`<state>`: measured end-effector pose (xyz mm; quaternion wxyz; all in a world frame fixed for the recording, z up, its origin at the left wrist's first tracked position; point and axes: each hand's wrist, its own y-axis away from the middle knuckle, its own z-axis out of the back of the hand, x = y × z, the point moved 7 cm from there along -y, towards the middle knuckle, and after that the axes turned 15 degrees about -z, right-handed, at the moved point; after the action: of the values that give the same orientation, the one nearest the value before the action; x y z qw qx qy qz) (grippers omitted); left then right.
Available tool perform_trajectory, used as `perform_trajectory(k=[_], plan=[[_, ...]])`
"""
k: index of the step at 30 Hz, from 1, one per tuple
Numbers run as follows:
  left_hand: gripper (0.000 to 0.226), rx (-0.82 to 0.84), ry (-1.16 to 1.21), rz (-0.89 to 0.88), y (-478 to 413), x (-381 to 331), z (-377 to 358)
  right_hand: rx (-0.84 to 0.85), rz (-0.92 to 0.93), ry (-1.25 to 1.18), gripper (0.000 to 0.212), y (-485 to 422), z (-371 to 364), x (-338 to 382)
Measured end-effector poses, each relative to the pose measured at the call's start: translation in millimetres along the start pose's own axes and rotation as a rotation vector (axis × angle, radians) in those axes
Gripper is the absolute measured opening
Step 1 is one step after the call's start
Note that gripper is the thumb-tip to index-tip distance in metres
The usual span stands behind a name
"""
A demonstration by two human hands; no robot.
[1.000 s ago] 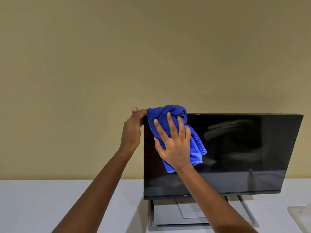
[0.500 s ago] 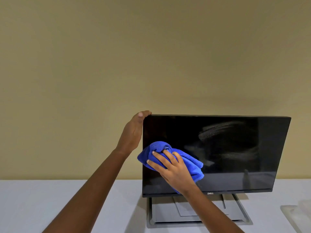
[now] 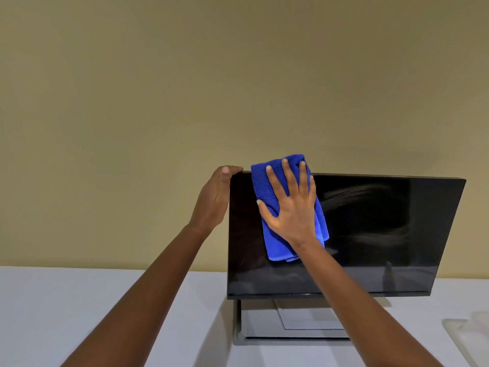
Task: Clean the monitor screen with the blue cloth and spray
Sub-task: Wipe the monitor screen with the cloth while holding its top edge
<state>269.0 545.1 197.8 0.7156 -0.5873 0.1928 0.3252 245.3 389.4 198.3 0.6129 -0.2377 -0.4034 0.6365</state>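
A black monitor with a dark glossy screen stands on a grey stand on the white table. My right hand lies flat with fingers spread on a folded blue cloth, pressing it against the upper left part of the screen; the cloth's top pokes above the monitor's upper edge. My left hand grips the monitor's top left corner, thumb over the top edge. No spray bottle is in view.
The monitor's grey stand base rests on the white table. A pale translucent object lies at the table's right edge. A plain beige wall fills the background.
My right hand has swept the cloth down the left side of the screen and back up to the top edge, slightly further right. My left hand stays on the corner.
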Motion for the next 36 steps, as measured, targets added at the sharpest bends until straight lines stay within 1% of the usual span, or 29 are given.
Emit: perform_trajectory(k=[3,5,10,15,20,25,29,33,36], plan=[[0.057,-0.015,0.001,0.012,0.5,2.1,-0.6,-0.054,0.001,0.013,0.062,11.7,-10.1,1.2],[0.056,-0.021,0.003,0.021,0.5,4.0,-1.4,-0.078,0.042,0.036,0.062,20.9,-16.3,3.1],[0.054,-0.041,0.02,0.016,-1.8,7.6,-0.9,-0.041,0.29,0.092,0.063,66.9,-39.3,14.2],[0.058,-0.035,0.013,-0.002,-2.5,10.9,0.9,0.079,0.469,0.168,0.062,109.1,-59.2,14.7],[0.058,-0.051,0.037,0.006,-1.9,10.8,1.4,0.251,0.713,0.282,0.068,146.3,-70.5,6.5],[0.055,0.001,-0.152,-0.021,-0.8,3.7,6.6,0.409,0.949,0.378,0.078,180.6,-72.9,-3.9],[0.053,0.017,-0.206,-0.021,0.5,-1.0,7.8,0.494,1.117,0.405,0.07,187.5,-68.5,-11.4],[0.047,0.029,-0.235,-0.017,1.1,-4.1,8.6,0.472,1.283,0.444,0.057,172.9,-59.7,-21.5],[0.047,0.049,-0.256,-0.022,1.2,-6.8,7.9,0.451,1.314,0.448,0.047,156.2,-47.3,-27.1]])
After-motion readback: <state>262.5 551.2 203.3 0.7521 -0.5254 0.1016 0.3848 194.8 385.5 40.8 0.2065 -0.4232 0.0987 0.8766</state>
